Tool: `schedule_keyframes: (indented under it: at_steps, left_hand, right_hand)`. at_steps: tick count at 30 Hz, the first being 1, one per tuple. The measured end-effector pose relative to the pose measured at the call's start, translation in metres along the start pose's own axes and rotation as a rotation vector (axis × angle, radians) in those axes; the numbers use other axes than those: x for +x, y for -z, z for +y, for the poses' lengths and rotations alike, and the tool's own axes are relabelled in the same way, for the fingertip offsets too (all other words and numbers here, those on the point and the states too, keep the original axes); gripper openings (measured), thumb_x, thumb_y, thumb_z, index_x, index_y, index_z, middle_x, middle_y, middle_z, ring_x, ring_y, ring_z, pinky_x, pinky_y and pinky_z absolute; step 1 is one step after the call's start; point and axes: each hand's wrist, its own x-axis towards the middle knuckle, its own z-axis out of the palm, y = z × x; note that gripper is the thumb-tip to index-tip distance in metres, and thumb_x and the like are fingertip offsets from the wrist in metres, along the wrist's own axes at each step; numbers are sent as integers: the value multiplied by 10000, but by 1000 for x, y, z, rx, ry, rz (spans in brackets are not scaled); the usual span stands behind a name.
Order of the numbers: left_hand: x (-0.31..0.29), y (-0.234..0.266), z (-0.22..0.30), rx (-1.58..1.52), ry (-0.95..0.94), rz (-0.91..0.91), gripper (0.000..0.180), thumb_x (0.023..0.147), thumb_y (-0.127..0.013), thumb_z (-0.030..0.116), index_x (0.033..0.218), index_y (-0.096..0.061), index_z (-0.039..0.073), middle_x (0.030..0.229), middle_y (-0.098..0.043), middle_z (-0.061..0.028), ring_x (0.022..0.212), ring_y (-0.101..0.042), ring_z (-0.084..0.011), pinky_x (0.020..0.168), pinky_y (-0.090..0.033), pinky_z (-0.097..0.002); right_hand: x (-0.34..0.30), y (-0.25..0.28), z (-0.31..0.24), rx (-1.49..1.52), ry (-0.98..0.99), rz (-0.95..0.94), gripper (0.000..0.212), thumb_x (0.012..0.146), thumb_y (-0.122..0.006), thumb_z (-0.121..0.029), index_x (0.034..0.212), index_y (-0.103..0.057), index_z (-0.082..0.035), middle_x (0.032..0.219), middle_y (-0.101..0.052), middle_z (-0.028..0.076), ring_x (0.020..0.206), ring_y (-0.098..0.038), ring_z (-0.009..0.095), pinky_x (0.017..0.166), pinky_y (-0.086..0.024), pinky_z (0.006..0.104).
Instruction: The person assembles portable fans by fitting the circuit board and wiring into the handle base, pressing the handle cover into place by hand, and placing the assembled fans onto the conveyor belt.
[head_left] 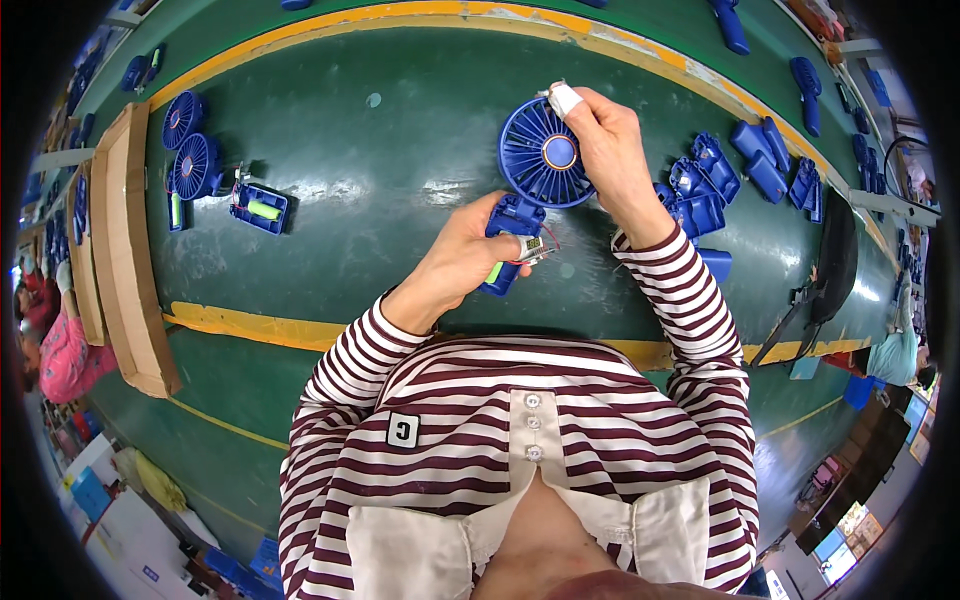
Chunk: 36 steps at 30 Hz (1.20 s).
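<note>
A blue handheld fan (545, 165) is held over the green table, its round grille up and its handle toward me. My left hand (455, 248) is closed around the opened handle, the thumb near a small circuit board (532, 246) with thin red wires. Part of a green battery (494, 272) shows beside that thumb. At the top right of the grille, my right hand (610, 145) grips the rim with thumb and fingers; the thumb wears a white wrap (564, 100). What else the fingertips may hold there is too small to make out.
To the left lie fan heads (196, 165) and an open handle shell with a battery (262, 209), near a long cardboard tray (130, 260). Several blue shell parts (700, 190) are heaped on the right, and a black strap-like item (835, 265) lies beyond them. Other people sit at both sides.
</note>
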Motion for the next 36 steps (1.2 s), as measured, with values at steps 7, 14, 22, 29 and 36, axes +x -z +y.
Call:
schedule_keyframes:
  at_steps: [7, 14, 22, 29, 36]
  left_hand:
    - [0, 9, -2, -79, -88, -75, 327, 865, -381, 142, 1106, -475, -58, 915, -617, -163, 749, -616, -178, 675, -513, -291]
    - [3, 3, -1, 16, -191, 32, 263, 877, -557, 180, 1029, -538, -33, 829, -628, -104, 661, -603, -132, 603, -508, -246]
    - [2, 8, 4, -55, -98, 242, 202, 902, -494, 176, 915, -553, -17, 757, -628, -124, 561, -600, -158, 509, -499, -248]
    - [2, 13, 3, -83, -60, 279, 205, 890, -519, 187, 887, -557, -14, 732, -612, -97, 550, -608, -167, 481, -506, -255]
    - [1, 11, 5, -98, -44, 300, 212, 873, -547, 182, 914, -558, -26, 722, -593, -76, 518, -588, -148, 434, -472, -231]
  right_hand:
    - [4, 1, 0, -26, 43, -43, 335, 845, -571, -282, 841, -625, 48, 638, -563, 23, 601, -469, 66, 543, -401, 234]
    - [2, -6, -3, -76, 75, -64, 261, 874, -539, -221, 832, -617, 25, 680, -534, -36, 620, -437, 28, 533, -361, 184]
    - [-16, -2, 1, -496, 727, -25, 329, 737, -624, -176, 995, -547, 11, 997, -537, 159, 929, -513, 324, 786, -407, 387]
    - [-52, 6, -13, -672, 890, -294, 298, 558, -612, -30, 856, -590, -33, 912, -544, 81, 890, -519, 256, 810, -384, 388]
    - [-58, 5, -17, -745, 891, -341, 237, 561, -640, -56, 791, -587, -29, 845, -551, 68, 863, -524, 227, 813, -380, 385]
